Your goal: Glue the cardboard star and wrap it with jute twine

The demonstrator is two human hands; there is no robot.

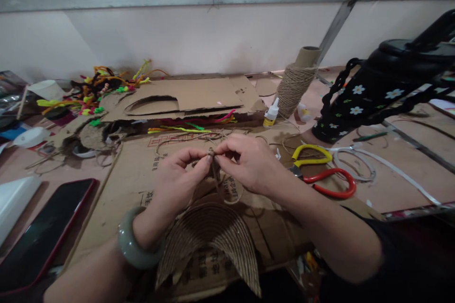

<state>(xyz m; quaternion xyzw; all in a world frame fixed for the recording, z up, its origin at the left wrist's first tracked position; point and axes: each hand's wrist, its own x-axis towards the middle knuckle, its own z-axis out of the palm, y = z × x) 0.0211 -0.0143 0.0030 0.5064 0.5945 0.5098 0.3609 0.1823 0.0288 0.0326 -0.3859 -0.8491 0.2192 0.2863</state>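
Note:
My left hand (179,177) and my right hand (249,161) meet over a cardboard sheet (131,184). Both pinch a small knot of jute twine (211,153) between thumb and fingers. Loose ends of the twine hang down from the knot to a loop (232,194) on the cardboard. A coiled half-disc of woven twine (213,236) lies below my hands, near the table edge. A pale green bangle (133,246) sits on my left wrist.
Scissors with yellow and red handles (325,173) lie right of my hands. Behind stand a twine spool (295,85), a small glue bottle (271,113), cut cardboard (199,94) and coloured pipe cleaners (103,85). A phone (42,232) lies left; a black flowered bag (373,94) stands right.

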